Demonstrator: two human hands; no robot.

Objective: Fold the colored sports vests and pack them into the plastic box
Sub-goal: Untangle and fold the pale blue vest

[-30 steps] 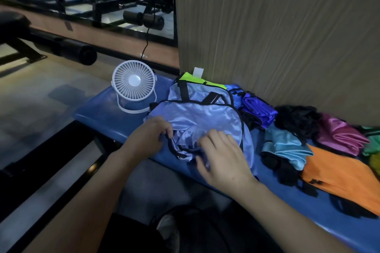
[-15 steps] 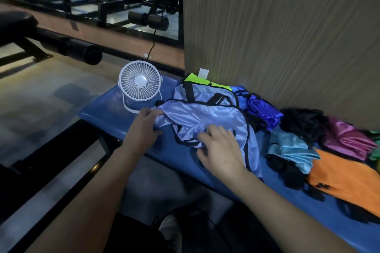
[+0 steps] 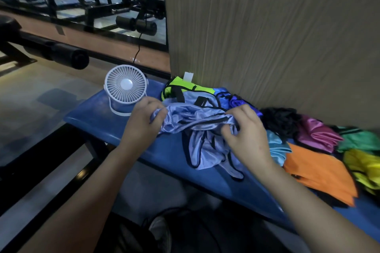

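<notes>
A light lavender vest with black trim (image 3: 202,127) is lifted off the blue bench (image 3: 98,117). My left hand (image 3: 145,121) grips its left edge and my right hand (image 3: 245,129) pinches its right side, so the cloth hangs bunched between them. Behind it lie a neon green vest (image 3: 185,86) and a dark blue one (image 3: 224,96). To the right are crumpled vests: black (image 3: 281,119), pink (image 3: 316,135), light blue (image 3: 277,148), orange (image 3: 316,172), green (image 3: 362,139) and yellow (image 3: 364,166). No plastic box is in view.
A small white desk fan (image 3: 125,88) stands on the bench's left end, close to my left hand. A wood-grain wall (image 3: 267,26) rises right behind the vests. Gym machines (image 3: 102,2) and a padded roller bar (image 3: 61,55) stand to the left.
Both hands have closed on the lavender vest and raised it from the bench; it lay flat under them before. The camera has moved closer.
</notes>
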